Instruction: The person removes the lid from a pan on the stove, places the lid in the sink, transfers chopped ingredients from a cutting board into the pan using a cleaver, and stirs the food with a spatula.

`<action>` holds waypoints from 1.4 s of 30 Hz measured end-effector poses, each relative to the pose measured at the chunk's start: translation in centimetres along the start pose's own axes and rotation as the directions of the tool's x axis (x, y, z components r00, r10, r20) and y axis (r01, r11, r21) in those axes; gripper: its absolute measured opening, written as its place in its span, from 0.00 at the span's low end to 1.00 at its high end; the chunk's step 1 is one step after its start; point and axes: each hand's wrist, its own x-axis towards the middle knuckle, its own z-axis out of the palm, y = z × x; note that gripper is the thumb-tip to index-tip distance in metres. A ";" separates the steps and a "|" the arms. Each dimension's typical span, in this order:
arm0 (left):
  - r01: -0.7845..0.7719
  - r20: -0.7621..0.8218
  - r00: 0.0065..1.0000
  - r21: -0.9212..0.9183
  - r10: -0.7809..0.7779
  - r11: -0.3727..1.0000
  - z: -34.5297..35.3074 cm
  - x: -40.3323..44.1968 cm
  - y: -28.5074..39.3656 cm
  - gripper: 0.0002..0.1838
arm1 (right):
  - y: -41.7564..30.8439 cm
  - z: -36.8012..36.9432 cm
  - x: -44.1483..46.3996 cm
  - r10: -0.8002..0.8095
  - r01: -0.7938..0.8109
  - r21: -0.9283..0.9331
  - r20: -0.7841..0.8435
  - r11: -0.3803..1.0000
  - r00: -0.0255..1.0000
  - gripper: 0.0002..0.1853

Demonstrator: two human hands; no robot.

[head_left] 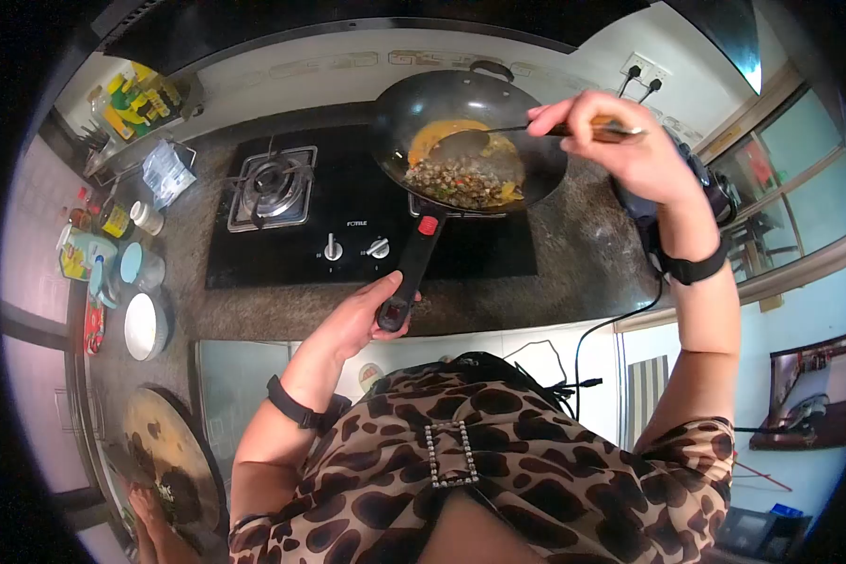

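A dark wok [399,108] sits on the right burner of the black gas hob [291,254]. My left hand [352,318] is closed around the end of the wok's long black handle [414,268]. My right hand [625,150] grips the wooden handle of a wok spatula [462,144] above the right rim. Its dark metal head rests low in the wok, against the food. Finely chopped brownish food [465,183] lies toward the near side, beside orange, oily liquid [426,141]. The burner under the wok is mostly hidden.
At left stand a white bowl [145,327], jars and bottles [89,249]. A round cutting board [174,432] lies at lower left, with another person's hands [146,508] beside it. Plugs [655,85] fill wall sockets at right; a black cable [587,343] hangs over the counter edge.
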 end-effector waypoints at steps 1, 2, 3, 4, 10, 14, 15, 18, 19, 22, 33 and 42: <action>-0.004 -0.001 1.000 -0.002 0.004 1.000 0.1 0.0 0.0 0.25 | -1.3 -0.2 -0.4 0.034 -0.034 0.007 -0.029 0.999 0.999 0.08; -0.001 0.004 1.000 -0.001 0.001 1.000 0.1 -0.1 0.1 0.25 | -2.3 -0.4 -0.7 0.058 -0.058 -0.019 -0.032 0.998 0.998 0.07; 0.001 0.009 1.000 -0.014 -0.001 1.000 0.0 -0.1 0.1 0.24 | -2.7 -0.2 -0.9 0.060 -0.061 -0.019 -0.034 0.998 0.998 0.07; 0.003 0.012 1.000 -0.027 -0.003 1.000 0.0 -0.1 0.2 0.24 | -2.9 0.1 -0.9 0.081 -0.081 0.007 -0.004 0.997 0.997 0.07; 0.010 -0.007 1.000 0.016 -0.010 1.000 0.1 -0.1 0.2 0.24 | 1.3 3.2 0.6 0.129 -0.130 -0.038 -0.021 0.991 0.991 0.08; 0.024 -0.002 1.000 0.015 -0.024 1.000 0.1 -0.1 0.3 0.24 | 3.9 3.2 2.3 0.051 -0.038 0.073 -0.193 0.997 0.980 0.08; 0.018 -0.003 1.000 0.013 -0.018 1.000 0.1 0.0 0.3 0.24 | 3.6 2.9 2.8 0.051 -0.037 0.073 -0.195 0.997 0.979 0.08; 0.009 -0.006 1.000 0.009 -0.009 1.000 0.2 -0.1 0.1 0.24 | 2.3 2.4 4.5 -0.117 0.102 -0.069 -0.282 0.992 0.952 0.06; 0.003 -0.008 1.000 0.009 -0.003 1.000 0.2 -0.1 0.0 0.24 | 2.2 2.7 5.0 -0.116 0.101 -0.066 -0.284 0.993 0.952 0.06; -0.002 0.000 1.000 0.019 0.002 1.000 0.4 -0.3 0.3 0.24 | 2.9 4.3 7.0 -0.110 0.088 -0.094 -0.260 0.992 0.959 0.07; -0.006 -0.014 1.000 0.011 0.006 1.000 0.3 -0.1 -0.1 0.24 | 6.8 3.6 9.8 -0.057 -0.173 -0.364 -0.540 0.915 0.840 0.07; 0.011 -0.017 1.000 0.009 -0.010 1.000 0.3 -0.1 0.0 0.24 | 10.6 4.8 9.6 -0.100 -0.079 -0.248 -0.632 0.966 0.768 0.06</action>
